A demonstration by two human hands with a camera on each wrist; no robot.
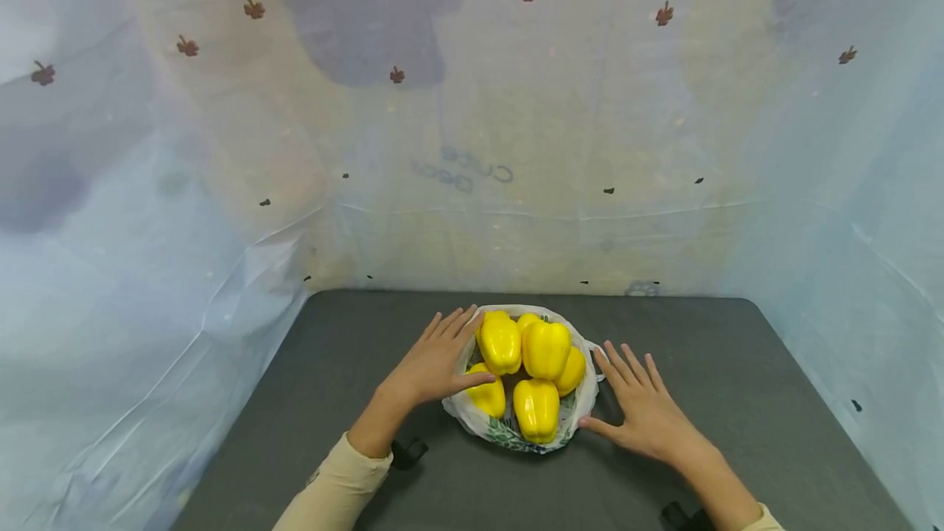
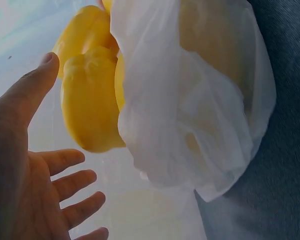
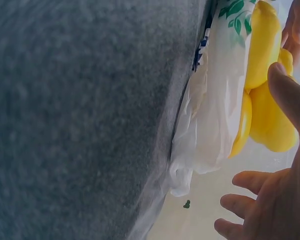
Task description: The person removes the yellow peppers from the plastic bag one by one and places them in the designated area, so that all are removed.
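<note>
A white plastic bag (image 1: pixel 460 410) with green leaf print stands on the table, its mouth spread wide. Several glossy yellow bell peppers (image 1: pixel 536 410) fill it, some rising above the rim. On the bag's left side my left hand (image 1: pixel 437 363) hovers over the rim with fingers spread, near a pepper (image 2: pixel 90 100) in the left wrist view. To the right, my right hand (image 1: pixel 649 412) is spread too, its thumb close to the bag's edge. Neither hand grips anything. The right wrist view shows the bag's side (image 3: pixel 217 100) and peppers beyond the right thumb.
The dark grey table (image 1: pixel 369 326) has rounded far corners. Pale plastic sheeting (image 1: pixel 553 129) with brown leaf marks hangs behind it and on both sides. A black strap (image 1: pixel 408 454) shows under the left wrist, another (image 1: pixel 682 517) near the right wrist.
</note>
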